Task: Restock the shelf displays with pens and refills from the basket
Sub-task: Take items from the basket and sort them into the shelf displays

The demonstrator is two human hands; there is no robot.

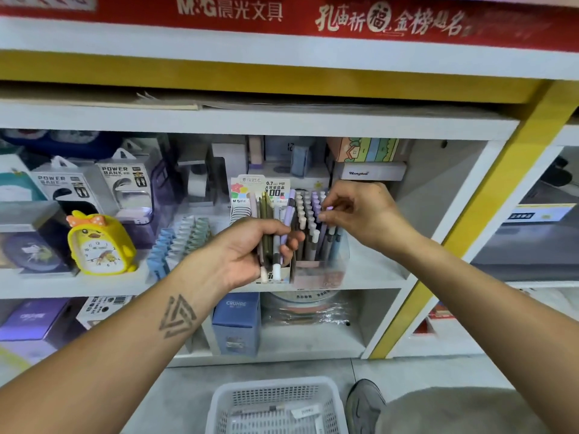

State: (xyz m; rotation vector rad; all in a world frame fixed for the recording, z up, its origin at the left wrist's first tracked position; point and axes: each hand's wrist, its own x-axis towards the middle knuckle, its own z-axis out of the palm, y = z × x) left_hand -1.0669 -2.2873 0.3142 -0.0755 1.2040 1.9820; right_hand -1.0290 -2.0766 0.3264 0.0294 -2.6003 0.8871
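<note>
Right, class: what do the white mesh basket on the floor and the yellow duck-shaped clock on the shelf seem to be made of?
White mesh basket: likely moulded plastic, matte, judging by its even perforated grid and rounded rim. Yellow duck-shaped clock: its casing looks like soft rubbery plastic or silicone, with rounded, slightly glossy edges; which one is uncertain.

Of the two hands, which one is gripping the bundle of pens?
The left hand, fist closed around the pen bundle; the right hand only pinches one pen top in the display.

The scene is lit evenly and brightly from above — shadows are soft. Straight shelf lines are bent by wide-angle distortion near the edges. The top banner [282, 14] is smeared by blur — corners are softened.
</note>
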